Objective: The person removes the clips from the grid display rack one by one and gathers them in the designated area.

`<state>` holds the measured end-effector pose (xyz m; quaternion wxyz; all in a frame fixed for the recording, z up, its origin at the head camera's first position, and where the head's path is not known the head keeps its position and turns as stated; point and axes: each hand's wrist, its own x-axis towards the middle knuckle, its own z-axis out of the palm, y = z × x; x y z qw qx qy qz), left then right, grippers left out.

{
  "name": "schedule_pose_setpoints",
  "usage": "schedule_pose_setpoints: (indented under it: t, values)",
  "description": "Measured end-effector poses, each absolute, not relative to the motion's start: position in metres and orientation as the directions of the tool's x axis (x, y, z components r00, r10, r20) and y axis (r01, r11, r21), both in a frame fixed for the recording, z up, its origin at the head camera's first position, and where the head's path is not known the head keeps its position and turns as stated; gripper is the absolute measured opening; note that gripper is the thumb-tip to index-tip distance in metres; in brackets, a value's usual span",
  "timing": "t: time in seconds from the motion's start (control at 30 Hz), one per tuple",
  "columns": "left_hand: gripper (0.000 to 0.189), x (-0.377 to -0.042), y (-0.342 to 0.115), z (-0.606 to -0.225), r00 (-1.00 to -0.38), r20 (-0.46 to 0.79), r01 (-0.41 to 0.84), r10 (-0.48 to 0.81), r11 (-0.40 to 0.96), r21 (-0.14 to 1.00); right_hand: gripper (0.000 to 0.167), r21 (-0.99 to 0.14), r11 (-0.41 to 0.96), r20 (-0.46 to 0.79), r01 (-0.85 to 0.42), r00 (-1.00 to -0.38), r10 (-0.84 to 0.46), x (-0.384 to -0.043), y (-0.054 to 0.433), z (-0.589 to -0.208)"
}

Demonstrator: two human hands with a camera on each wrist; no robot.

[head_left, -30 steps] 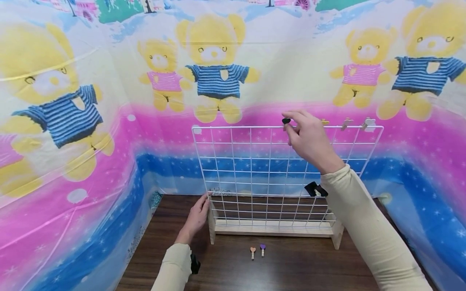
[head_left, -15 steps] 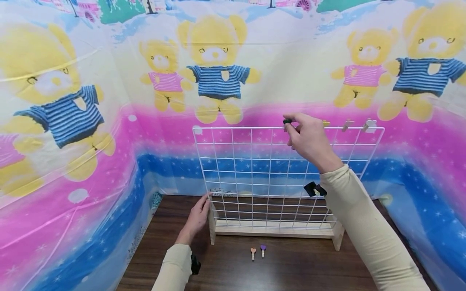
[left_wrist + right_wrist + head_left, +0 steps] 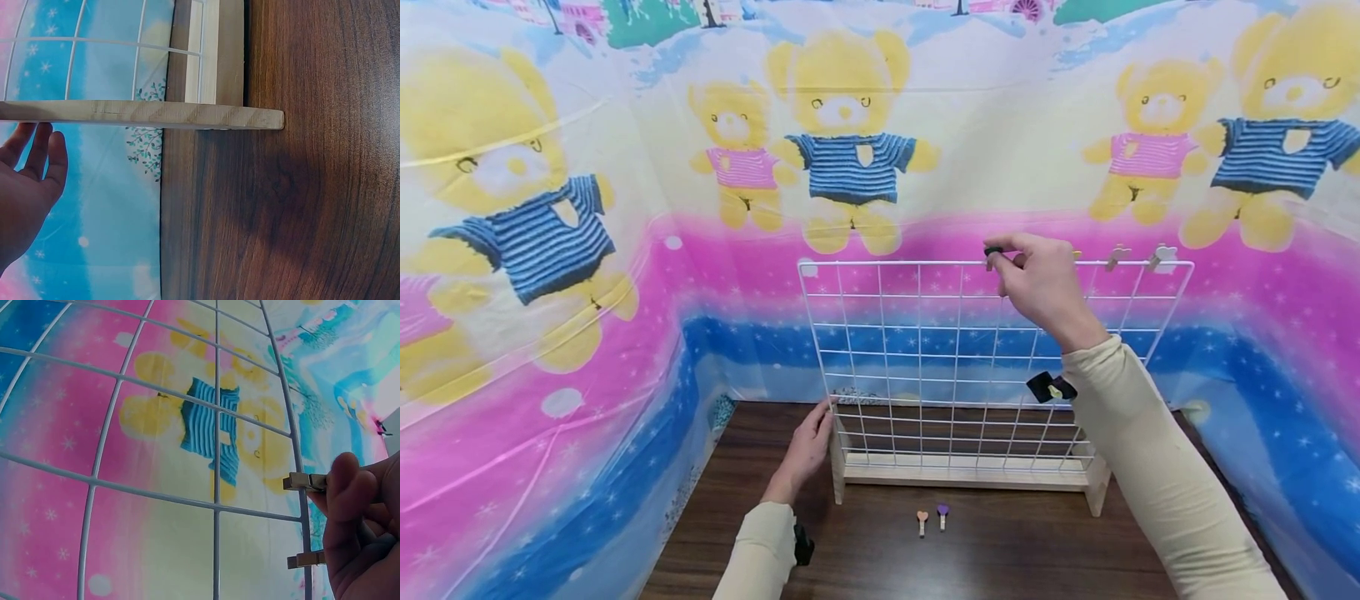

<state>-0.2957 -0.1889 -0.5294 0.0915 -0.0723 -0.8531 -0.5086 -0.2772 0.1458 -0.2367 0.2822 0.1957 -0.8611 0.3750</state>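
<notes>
My right hand (image 3: 1041,279) pinches a small wooden clothespin (image 3: 305,481) with a dark heart-shaped top between thumb and fingers. In the right wrist view its jaws sit across the outer wire of the white grid panel (image 3: 887,263). A second clothespin (image 3: 305,560) grips the same wire beside it, partly behind the hand. My left hand (image 3: 808,437) touches the stand's left side, its extended fingertips at the wooden upright (image 3: 144,112). Two clothespins lie on the table before the stand, one with an orange heart (image 3: 922,521), one with a purple heart (image 3: 942,512).
Along the top wire, right of my right hand, a pinkish-grey clothespin (image 3: 1117,255) and a white one (image 3: 1162,255) are clipped. A yellow top (image 3: 1077,253) peeks out behind the hand. The wooden base (image 3: 962,478) stands on a dark table (image 3: 865,567). A printed bear curtain (image 3: 1000,142) surrounds it.
The dark heart has tilted in my right hand's pinch and shows less of its face. That hand has shifted slightly right, covering more of the yellow clothespin. My left hand stays put.
</notes>
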Motion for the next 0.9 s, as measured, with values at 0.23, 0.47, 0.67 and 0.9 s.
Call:
schedule_pose_setpoints:
  t: [0.23, 0.47, 0.67, 0.9]
  values:
    - [0.037, -0.296, -0.190, -0.531, -0.972, 0.232, 0.221, 0.037, 0.475, 0.852, 0.018, -0.510, 0.639, 0.688, -0.576, -0.719, -0.100, -0.280, 0.145, -0.240]
    - [0.037, -0.296, -0.189, -0.530, -0.974, 0.226, 0.214, 0.031, 0.472, 0.855, 0.016, -0.530, 0.599, 0.719, -0.600, -0.693, -0.058, -0.280, 0.145, -0.240]
    - [0.036, -0.296, -0.188, -0.530, -0.978, 0.209, 0.196, 0.025, 0.474, 0.859, 0.015, -0.526, 0.554, 0.760, -0.645, -0.649, -0.033, -0.278, 0.145, -0.235]
    - [0.036, -0.295, -0.189, -0.530, -0.978, 0.207, 0.197, 0.033, 0.475, 0.858, 0.019, -0.548, 0.538, 0.720, -0.641, -0.688, -0.087, -0.264, 0.149, -0.243]
